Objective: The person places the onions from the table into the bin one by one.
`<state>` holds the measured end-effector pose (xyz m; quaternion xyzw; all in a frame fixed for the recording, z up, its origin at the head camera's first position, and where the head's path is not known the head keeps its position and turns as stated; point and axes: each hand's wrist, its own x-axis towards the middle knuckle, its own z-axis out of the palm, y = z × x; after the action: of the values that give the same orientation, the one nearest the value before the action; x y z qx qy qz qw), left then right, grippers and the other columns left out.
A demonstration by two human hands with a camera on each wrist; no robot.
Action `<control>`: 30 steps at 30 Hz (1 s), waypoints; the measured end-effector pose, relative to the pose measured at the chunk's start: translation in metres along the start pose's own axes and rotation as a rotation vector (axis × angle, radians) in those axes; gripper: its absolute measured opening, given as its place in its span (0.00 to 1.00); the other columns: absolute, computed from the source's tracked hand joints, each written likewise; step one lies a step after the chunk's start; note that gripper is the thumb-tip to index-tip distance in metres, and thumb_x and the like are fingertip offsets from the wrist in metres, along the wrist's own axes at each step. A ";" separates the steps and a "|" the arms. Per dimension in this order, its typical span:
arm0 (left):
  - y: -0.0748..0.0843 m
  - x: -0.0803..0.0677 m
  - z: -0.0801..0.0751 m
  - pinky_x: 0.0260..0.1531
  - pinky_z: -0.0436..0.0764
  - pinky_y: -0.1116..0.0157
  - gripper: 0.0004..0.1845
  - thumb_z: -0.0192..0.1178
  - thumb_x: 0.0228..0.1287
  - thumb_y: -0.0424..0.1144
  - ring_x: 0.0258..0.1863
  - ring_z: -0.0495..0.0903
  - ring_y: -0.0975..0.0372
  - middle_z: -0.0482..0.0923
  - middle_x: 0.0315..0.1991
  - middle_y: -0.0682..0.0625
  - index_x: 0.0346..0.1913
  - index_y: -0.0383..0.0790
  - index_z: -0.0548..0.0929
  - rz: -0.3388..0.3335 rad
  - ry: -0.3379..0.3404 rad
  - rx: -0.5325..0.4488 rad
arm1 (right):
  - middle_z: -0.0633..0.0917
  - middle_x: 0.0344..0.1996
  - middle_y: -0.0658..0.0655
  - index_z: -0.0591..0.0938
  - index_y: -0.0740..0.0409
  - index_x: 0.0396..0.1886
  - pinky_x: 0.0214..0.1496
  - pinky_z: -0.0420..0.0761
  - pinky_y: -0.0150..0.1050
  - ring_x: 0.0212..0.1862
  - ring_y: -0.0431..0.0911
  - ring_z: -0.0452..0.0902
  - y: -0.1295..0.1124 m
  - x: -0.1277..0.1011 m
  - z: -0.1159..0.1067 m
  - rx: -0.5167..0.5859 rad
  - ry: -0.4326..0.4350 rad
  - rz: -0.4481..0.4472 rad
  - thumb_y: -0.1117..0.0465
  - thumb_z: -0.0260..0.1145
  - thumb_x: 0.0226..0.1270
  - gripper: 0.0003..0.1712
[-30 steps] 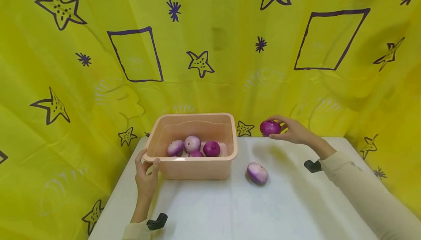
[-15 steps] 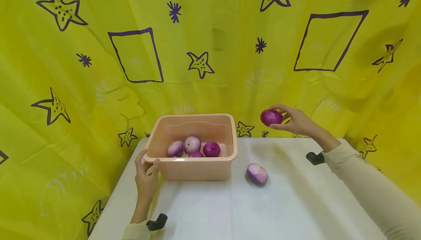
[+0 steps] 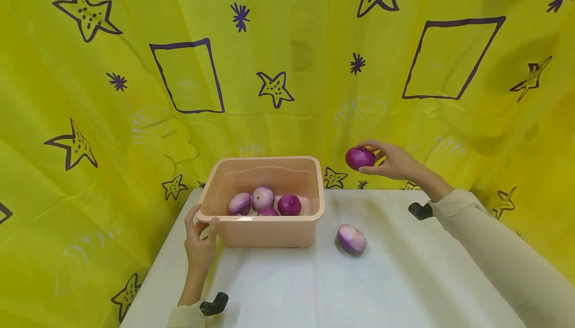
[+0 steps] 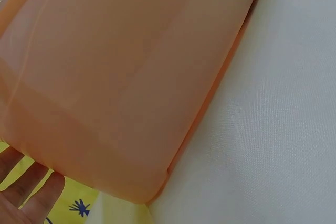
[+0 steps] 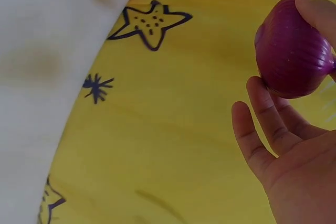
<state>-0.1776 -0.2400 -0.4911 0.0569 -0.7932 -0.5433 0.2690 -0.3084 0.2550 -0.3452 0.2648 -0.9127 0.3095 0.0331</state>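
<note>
A dark purple onion (image 3: pixel 360 158) is pinched between the thumb and fingers of my right hand (image 3: pixel 392 162), raised above the far part of the table. The right wrist view shows this onion (image 5: pixel 292 51) from close by, with two fingers stretched out below it. My left hand (image 3: pixel 200 244) grips the near left corner of a peach plastic bin (image 3: pixel 269 232), thumb on the front rim. Several onions lie in the bin, among them a dark purple onion (image 3: pixel 289 204) and a paler onion (image 3: pixel 262 198). In the left wrist view, fingers (image 4: pixel 44 195) touch the bin's wall (image 4: pixel 121 77).
One pale purple onion (image 3: pixel 352 239) lies on the white-covered table (image 3: pixel 278 288), right of the bin. Behind the table hangs a yellow curtain (image 3: pixel 310 133) with drawn stars and frames, which also wraps round both sides.
My right hand rises with the dark purple onion, then shifts left toward the bin. The left hand, the bin and the onion on the table stay in place.
</note>
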 end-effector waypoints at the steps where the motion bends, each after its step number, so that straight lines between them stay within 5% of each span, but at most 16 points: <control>1: 0.000 0.000 0.000 0.42 0.76 0.83 0.32 0.60 0.75 0.43 0.50 0.75 0.74 0.76 0.67 0.37 0.77 0.51 0.60 0.001 0.001 -0.001 | 0.81 0.59 0.67 0.76 0.51 0.67 0.46 0.86 0.52 0.51 0.61 0.82 -0.004 0.003 0.000 -0.004 -0.009 -0.001 0.53 0.78 0.62 0.35; 11: 0.002 -0.002 -0.001 0.43 0.74 0.84 0.32 0.58 0.76 0.42 0.58 0.78 0.49 0.71 0.71 0.35 0.78 0.51 0.59 0.005 -0.013 -0.005 | 0.82 0.58 0.61 0.76 0.48 0.67 0.49 0.85 0.49 0.51 0.57 0.82 -0.050 0.046 0.021 0.023 -0.109 -0.091 0.50 0.77 0.61 0.35; 30: 0.002 -0.003 -0.001 0.39 0.77 0.83 0.33 0.59 0.76 0.42 0.57 0.78 0.48 0.74 0.69 0.36 0.78 0.52 0.59 0.002 -0.012 -0.015 | 0.84 0.51 0.53 0.78 0.46 0.62 0.48 0.85 0.38 0.42 0.46 0.84 -0.121 0.109 0.096 0.178 -0.214 -0.268 0.54 0.79 0.59 0.31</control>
<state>-0.1744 -0.2386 -0.4898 0.0508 -0.7907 -0.5495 0.2651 -0.3309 0.0683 -0.3319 0.4174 -0.8366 0.3518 -0.0468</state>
